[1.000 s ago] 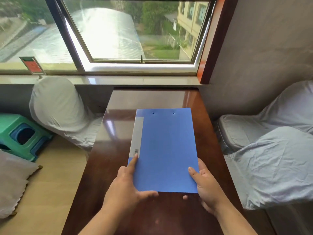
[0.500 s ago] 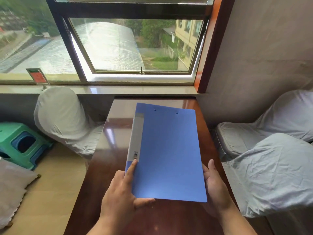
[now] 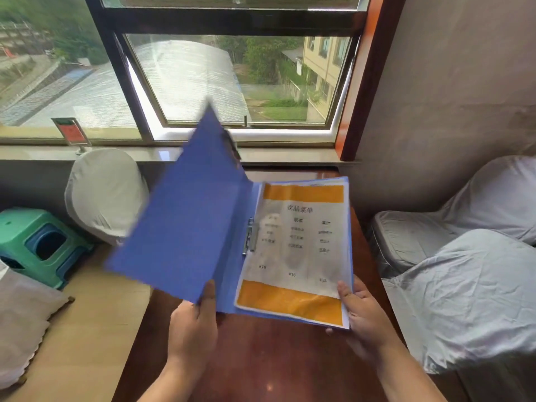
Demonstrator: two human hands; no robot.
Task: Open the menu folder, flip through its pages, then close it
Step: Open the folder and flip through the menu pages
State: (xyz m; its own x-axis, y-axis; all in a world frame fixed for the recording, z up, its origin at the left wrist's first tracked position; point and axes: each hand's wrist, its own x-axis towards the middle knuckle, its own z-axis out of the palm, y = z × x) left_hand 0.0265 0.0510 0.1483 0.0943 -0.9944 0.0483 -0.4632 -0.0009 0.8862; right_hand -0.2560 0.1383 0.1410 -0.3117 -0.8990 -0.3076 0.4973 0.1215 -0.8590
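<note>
Midway open, the blue menu folder [image 3: 188, 227] is held above the dark table [image 3: 275, 358], its cover pinched at the lower edge by the left hand [image 3: 193, 329] and swung up and outward. Beyond it, the first menu page [image 3: 295, 250] is bared, the back board's near corner gripped by the right hand [image 3: 362, 317]. With support only at the near edge, the folder could tip or slip from the hands.
</note>
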